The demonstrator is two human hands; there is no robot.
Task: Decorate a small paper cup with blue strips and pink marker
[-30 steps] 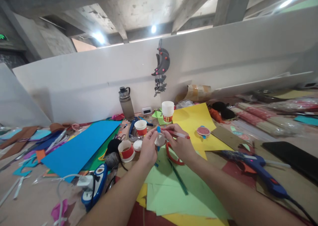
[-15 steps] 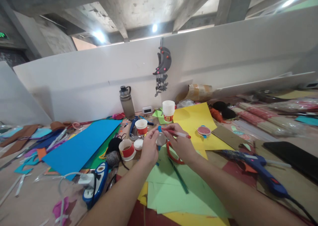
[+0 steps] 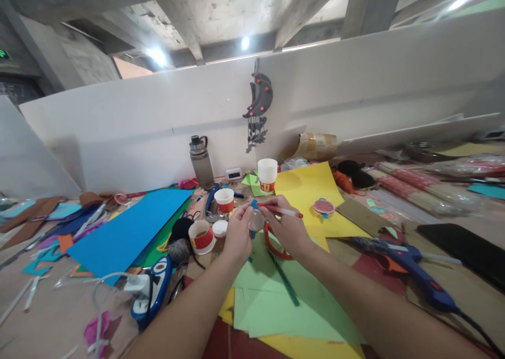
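Fingers of the right hand [image 3: 291, 229] grip a red pen [image 3: 284, 211]; those of the left hand [image 3: 238, 232] pinch a small white disc [image 3: 256, 221] above light-green paper [image 3: 292, 317]. The pen lies nearly sideways, one end leftward by a blue tab [image 3: 254, 205], the other rightward, slightly lower. Beyond, stacked cups [image 3: 267, 170] bear red-and-yellow print, unreadably small.

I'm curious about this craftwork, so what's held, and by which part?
The left hand's fingers hold a small, round, white piece by its left rim; the right hand's fingers hold a slim, red-and-clear pen near its left end.
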